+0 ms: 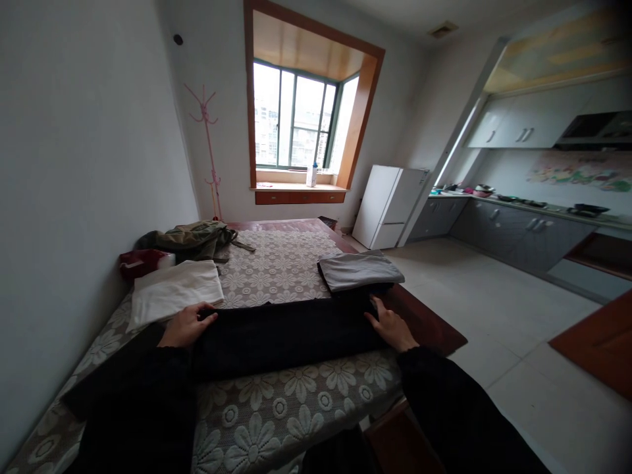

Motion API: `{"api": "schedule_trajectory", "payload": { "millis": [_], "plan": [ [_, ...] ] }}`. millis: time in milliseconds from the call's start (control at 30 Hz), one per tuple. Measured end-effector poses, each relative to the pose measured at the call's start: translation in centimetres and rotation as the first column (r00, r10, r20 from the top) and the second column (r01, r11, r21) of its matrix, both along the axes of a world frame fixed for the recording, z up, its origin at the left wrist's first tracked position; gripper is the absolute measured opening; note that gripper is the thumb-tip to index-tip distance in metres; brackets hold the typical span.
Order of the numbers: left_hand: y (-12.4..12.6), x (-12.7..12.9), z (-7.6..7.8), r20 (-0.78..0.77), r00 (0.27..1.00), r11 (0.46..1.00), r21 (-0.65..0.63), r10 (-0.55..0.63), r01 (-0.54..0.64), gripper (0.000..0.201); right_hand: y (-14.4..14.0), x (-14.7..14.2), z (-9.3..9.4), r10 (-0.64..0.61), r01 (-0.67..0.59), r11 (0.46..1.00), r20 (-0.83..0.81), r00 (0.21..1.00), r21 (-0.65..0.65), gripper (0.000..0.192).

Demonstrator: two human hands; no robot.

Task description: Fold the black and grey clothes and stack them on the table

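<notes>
A black folded garment (291, 336) lies lengthwise across the flower-patterned tablecloth (276, 263); its exact kind cannot be made out. My left hand (186, 325) is closed on its left end, thumb and fingers at the upper corner. At the opposite end, my right hand (391, 324) grips the upper right corner between thumb and fingers. Just beyond my right hand rests a folded grey cloth (363, 270) on top of something dark. A folded white cloth (180, 289) is behind my left hand. Dark fabric (108, 362) spreads beside my left sleeve, partly hidden by it.
An olive-green bag (192, 238) and a red bundle (143, 263) sit by the left wall. The table's bare wooden edge (434, 322) shows at right. Farther off stand a pink coat rack (210, 145), a white fridge (388, 207) and kitchen cabinets (523, 237).
</notes>
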State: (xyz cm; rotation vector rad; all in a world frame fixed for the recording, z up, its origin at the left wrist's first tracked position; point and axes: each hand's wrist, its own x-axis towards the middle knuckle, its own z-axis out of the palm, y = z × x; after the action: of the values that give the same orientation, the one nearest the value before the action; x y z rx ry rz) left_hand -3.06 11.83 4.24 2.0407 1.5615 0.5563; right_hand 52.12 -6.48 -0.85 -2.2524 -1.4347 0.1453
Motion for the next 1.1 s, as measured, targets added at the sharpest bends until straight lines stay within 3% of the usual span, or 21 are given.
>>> {"api": "schedule_trajectory", "payload": {
  "millis": [133,200,333,467,600,733,933,1100],
  "plan": [
    [-0.5,0.3,0.5,-0.105,0.994,0.999,0.029,-0.025,0.028,0.041,0.6,-0.9,2.1,0.102,-0.108,0.994,0.3,0.949,0.004,0.072],
    [-0.7,0.6,0.7,-0.139,0.99,0.999,0.045,-0.016,0.023,0.037,1.6,-1.4,3.0,0.164,-0.188,0.982,0.355,0.92,0.033,0.063],
    [-0.9,1.1,0.6,-0.154,0.988,0.998,0.067,-0.001,0.012,0.032,3.4,-2.2,2.6,0.159,-0.181,0.982,0.306,0.939,0.046,0.034],
    [-1.0,1.3,0.4,-0.168,0.986,0.998,0.056,0.01,-0.001,0.029,3.8,-2.1,0.1,0.11,-0.122,0.992,0.314,0.943,0.018,0.038],
    [-1.2,1.4,0.4,-0.201,0.978,0.996,0.07,0.06,-0.047,0.028,3.8,-1.4,-1.3,0.136,-0.141,0.99,0.324,0.936,-0.006,0.043],
    [-1.5,1.9,0.5,-0.228,0.97,0.991,0.121,0.088,-0.061,0.027,4.1,-0.9,-1.6,0.134,-0.142,0.99,0.337,0.932,-0.001,0.049],
    [-1.3,2.6,0.1,-0.192,0.978,0.989,0.138,0.087,-0.061,0.027,4.0,-0.3,-1.4,0.097,-0.136,0.984,0.293,0.951,0.116,0.054],
    [-1.5,2.8,-0.3,0.009,0.996,0.965,0.246,0.092,-0.092,0.016,3.3,-0.6,-1.0,0.074,-0.145,0.962,0.288,0.955,0.234,0.039]
  ]
}}
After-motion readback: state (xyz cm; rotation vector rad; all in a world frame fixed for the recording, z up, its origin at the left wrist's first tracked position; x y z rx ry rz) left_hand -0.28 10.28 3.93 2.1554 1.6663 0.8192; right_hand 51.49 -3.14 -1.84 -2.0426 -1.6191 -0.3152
